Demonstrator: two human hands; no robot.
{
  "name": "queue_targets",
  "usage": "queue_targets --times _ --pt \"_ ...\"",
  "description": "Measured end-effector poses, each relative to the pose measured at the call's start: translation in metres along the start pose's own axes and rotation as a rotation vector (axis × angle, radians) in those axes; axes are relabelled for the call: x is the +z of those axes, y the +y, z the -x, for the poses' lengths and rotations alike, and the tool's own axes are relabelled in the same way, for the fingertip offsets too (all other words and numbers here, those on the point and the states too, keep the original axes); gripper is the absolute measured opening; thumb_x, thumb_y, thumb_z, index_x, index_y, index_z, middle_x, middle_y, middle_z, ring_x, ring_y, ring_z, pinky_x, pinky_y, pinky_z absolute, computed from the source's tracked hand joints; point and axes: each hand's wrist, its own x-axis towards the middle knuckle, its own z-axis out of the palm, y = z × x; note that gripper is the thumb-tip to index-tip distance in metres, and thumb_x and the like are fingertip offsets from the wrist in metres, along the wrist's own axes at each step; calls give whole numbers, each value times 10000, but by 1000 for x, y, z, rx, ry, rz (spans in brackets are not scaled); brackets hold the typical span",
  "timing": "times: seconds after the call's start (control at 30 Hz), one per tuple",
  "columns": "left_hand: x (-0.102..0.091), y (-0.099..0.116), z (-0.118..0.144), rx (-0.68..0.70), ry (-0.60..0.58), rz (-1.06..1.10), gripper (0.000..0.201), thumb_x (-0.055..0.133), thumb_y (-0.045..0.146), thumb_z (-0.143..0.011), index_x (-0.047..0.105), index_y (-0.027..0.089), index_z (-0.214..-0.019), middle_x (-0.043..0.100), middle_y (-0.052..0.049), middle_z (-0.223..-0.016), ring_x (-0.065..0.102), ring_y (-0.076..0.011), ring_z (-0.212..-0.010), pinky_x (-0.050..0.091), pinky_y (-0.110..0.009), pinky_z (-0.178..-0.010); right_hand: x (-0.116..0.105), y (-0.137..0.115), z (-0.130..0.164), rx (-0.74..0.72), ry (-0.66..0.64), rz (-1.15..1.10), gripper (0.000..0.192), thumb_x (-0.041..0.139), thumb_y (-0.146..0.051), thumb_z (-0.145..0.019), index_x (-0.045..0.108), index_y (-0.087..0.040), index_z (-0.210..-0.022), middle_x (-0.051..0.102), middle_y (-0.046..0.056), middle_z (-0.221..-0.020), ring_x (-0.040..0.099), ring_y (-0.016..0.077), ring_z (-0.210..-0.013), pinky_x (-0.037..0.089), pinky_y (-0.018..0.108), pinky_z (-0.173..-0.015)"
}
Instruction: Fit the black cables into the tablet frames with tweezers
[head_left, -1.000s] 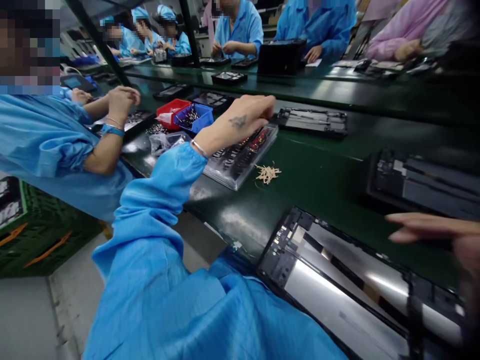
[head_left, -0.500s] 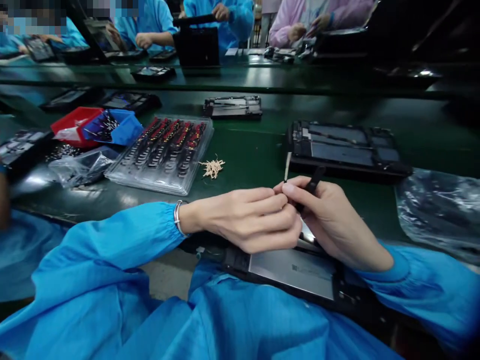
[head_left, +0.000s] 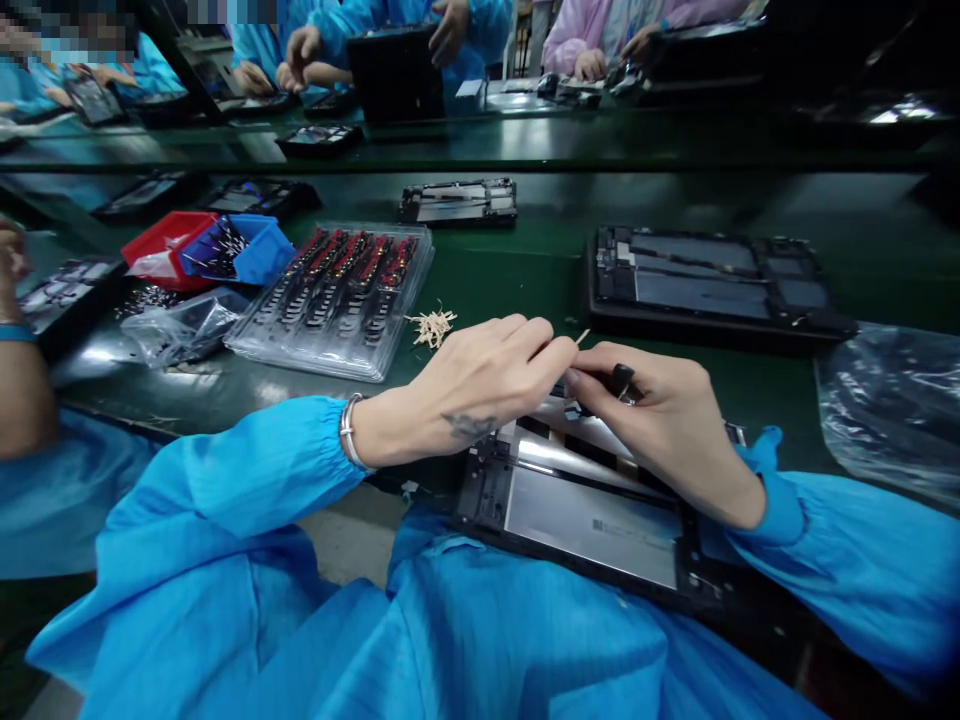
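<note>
Your left hand [head_left: 480, 385] pinches a thin pale strip [head_left: 582, 337] while your right hand [head_left: 652, 415] has its grip clamped on a small black tool [head_left: 619, 380], both above the opened tablet [head_left: 585, 510] at the counter [head_left: 510, 290] edge.

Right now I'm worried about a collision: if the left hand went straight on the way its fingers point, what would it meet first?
The left hand points rightward at the right hand, so it would likely meet those fingertips and the small black part first; they look nearly touching, though depth is unclear.

green bench [head_left: 525, 290], clear tray [head_left: 334, 300], open tablet [head_left: 712, 285]
</note>
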Motion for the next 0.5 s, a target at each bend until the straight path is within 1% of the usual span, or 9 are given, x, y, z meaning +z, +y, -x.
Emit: queue_targets --times 0.07,0.13,0.2,0.27,0.33,0.37,0.43,0.5 --pt "3 -7 2 -29 -5 26 243 440 137 -1070 605 171 -894 607 -15 -783 567 -164 -708 397 -306 -625 0 0 0 28 -15 -4 112 662 -196 -947 764 -193 -900 744 -20 -806 653 111 -695 476 233 -654" --pt "8 -22 6 -130 -79 42 218 456 163 -1070 636 165 -946 643 -27 -852 597 -167 -762 392 -305 -637 -1 0 0 100 -13 -30 118 672 -243 -938 779 -208 -900 769 -13 -837 695 136 -743 499 244 -677" --pt "13 -43 14 -262 -218 55 219 453 186 -1078 663 147 -1028 680 -50 -943 629 -175 -822 398 -305 -665 -2 0 -2 196 -7 -62 140 686 -303 -917 792 -223 -871 779 -3 -826 719 166 -749 514 262 -662" --pt "18 -65 25 -361 -384 61 253 435 201 -1089 676 124 -1091 701 -76 -1004 652 -189 -863 407 -310 -700 -3 -1 -5 288 -9 -84 189 696 -373 -884 797 -228 -816 772 13 -775 713 191 -687 502 283 -589" --pt "22 -82 37 -407 -538 68 281 418 193 -1088 684 109 -1122 713 -98 -1043 668 -207 -898 410 -313 -723 -4 -2 -7 346 -11 -95 242 704 -432 -842 788 -225 -748 769 33 -751 708 215 -647 482 299 -530" --pt "25 -88 42 -416 -590 75 287 415 177 -1080 681 107 -1157 716 -106 -1068 674 -215 -920 414 -312 -734 -4 -3 -8 364 -11 -96 264 710 -456 -822 781 -223 -718 776 43 -764 715 229 -655 485 307 -527" --pt "29 -94 50 -420 -631 98 307 422 145 -1053 662 116 -1244 718 -112 -1113 679 -224 -949 420 -309 -747 -4 -2 -8 389 -6 -91 304 725 -495 -791 764 -219 -668 792 59 -804 734 253 -697 507 326 -555" --pt "35 -97 53 -421 -619 126 327 439 129 -1026 658 134 -1269 716 -111 -1127 678 -226 -945 424 -306 -750 -4 -1 -7 411 3 -81 328 738 -523 -777 764 -217 -662 803 67 -842 741 263 -725 522 341 -585"
